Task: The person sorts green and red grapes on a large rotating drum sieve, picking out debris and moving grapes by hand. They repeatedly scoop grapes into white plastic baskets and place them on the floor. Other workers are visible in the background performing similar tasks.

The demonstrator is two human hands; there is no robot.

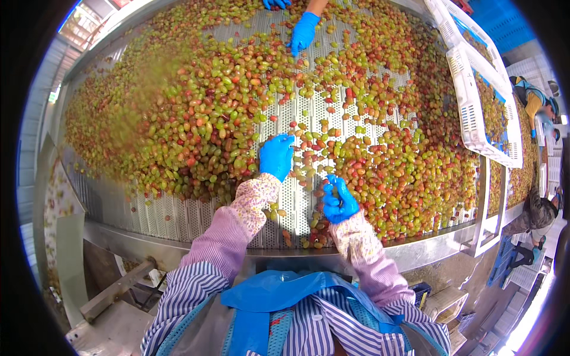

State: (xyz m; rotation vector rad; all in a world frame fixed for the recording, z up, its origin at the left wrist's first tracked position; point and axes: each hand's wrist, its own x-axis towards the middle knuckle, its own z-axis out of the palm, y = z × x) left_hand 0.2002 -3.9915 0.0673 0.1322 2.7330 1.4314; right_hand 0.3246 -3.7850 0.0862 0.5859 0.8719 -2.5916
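Note:
Green, yellow and red grape-like oval fruits [209, 120] lie thickly over a perforated metal conveyor bed [291, 204]. My left hand [276, 155], in a blue glove, is over the bed at the right edge of the large heap. Its fingers point away from me and curl down, so their tips and anything under them are hidden. Nearer to me and to the right, my right hand [340, 200] is gloved in blue too, its fingers curled beside the right-hand spread of fruits. Whether a fruit is between its fingers does not show. Loose fruits lie between the hands.
Another person's blue-gloved hand [303, 33] reaches in from the far side, with part of a second glove [276, 3] nearby. White plastic crates [467, 100] stand along the right. A metal rim [418, 256] borders the near side. More people [534, 102] are farther right.

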